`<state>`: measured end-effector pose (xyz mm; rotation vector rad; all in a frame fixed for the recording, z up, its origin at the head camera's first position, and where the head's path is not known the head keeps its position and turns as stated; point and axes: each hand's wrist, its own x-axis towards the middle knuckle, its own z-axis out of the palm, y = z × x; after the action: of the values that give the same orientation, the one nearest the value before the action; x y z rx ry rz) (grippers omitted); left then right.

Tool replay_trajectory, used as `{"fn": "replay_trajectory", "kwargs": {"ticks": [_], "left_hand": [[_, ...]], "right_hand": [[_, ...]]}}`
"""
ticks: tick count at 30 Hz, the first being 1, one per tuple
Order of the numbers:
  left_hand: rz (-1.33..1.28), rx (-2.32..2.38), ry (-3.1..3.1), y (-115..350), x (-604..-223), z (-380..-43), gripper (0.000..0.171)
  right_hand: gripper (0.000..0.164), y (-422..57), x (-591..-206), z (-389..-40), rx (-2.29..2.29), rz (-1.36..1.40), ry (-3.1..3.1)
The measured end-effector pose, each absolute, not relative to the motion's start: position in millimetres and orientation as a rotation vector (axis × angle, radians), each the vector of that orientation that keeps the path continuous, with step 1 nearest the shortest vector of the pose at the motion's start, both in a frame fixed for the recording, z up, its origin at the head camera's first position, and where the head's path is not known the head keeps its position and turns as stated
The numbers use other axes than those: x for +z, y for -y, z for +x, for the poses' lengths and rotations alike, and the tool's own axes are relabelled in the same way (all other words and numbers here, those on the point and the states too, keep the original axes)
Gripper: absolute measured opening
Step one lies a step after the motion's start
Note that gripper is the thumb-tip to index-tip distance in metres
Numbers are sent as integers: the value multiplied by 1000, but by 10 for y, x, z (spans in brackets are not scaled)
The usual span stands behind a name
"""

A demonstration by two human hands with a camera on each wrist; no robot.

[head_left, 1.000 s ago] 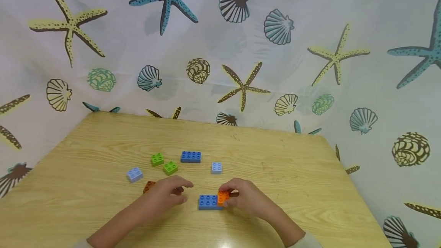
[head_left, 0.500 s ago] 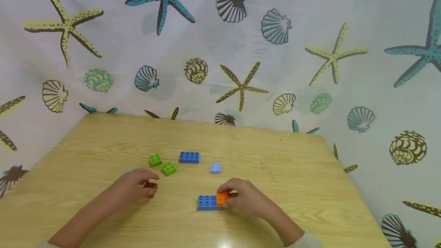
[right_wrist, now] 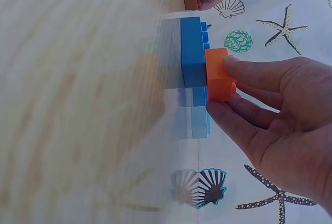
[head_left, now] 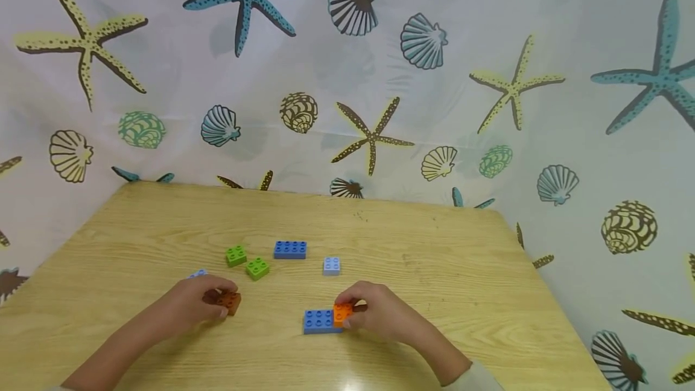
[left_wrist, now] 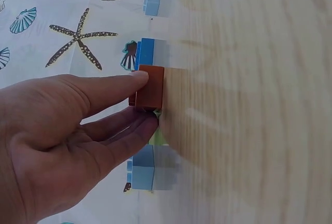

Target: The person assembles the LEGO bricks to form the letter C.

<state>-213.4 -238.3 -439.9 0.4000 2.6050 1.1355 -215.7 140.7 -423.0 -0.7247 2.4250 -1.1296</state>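
My left hand (head_left: 209, 300) grips a brown brick (head_left: 228, 303) that sits on the wooden table (head_left: 461, 270), left of centre. In the left wrist view the thumb and fingers (left_wrist: 119, 136) pinch this brown brick (left_wrist: 150, 87). My right hand (head_left: 369, 312) pinches a small orange brick (head_left: 342, 314) that sits on the right end of a long blue brick (head_left: 319, 321). The right wrist view shows the orange brick (right_wrist: 217, 73) pressed against the blue brick (right_wrist: 193, 53), with my right hand (right_wrist: 222, 86) round it.
Two green bricks (head_left: 236, 255) (head_left: 257, 268), another long blue brick (head_left: 290, 249) and a pale blue brick (head_left: 332, 265) lie farther back. A second pale blue brick (head_left: 198, 273) peeks out behind my left hand. A seashell-printed curtain (head_left: 380, 77) surrounds the table.
My left hand has moved left from the table's middle to the brown brick and taken hold of it. My right hand stays on the orange brick.
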Motion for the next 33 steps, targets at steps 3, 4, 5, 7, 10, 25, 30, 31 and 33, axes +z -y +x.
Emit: {"fn": "replay_trajectory", "kwargs": {"ticks": [3, 4, 5, 7, 10, 25, 30, 31, 33], "left_hand": [[407, 1152, -2590, 2382, -4398, -2138, 43], [408, 1156, -2585, 2387, -4399, -2136, 43], [411, 1159, -2581, 2392, -4399, -2135, 42], [420, 1166, -2573, 2402, -4401, -2135, 42], [430, 1172, -2577, 2406, -4408, -2129, 41], [465, 1292, -2510, 2013, -4381, -2051, 44], [475, 1328, -2478, 1841, -4364, -1995, 42], [471, 1335, -2470, 1812, -4363, -1986, 42], [485, 1339, -2468, 1760, -4367, -1981, 42]], "right_hand": [[27, -1411, -4227, -2161, -1125, -728, -2427], [27, -1409, -4224, -2160, -1121, -728, -2427], [27, -1406, -4221, -2159, -1116, -729, -2428], [27, -1403, -4213, -2154, -1108, -725, -2430], [27, -1400, -4204, -2147, -1097, -722, -2437], [28, -1394, -4226, -2157, -1099, -729, -2449], [29, -1392, -4242, -2163, -1087, -733, -2457], [29, -1390, -4241, -2163, -1089, -731, -2455], [29, -1389, -4242, -2165, -1091, -740, -2456]]}}
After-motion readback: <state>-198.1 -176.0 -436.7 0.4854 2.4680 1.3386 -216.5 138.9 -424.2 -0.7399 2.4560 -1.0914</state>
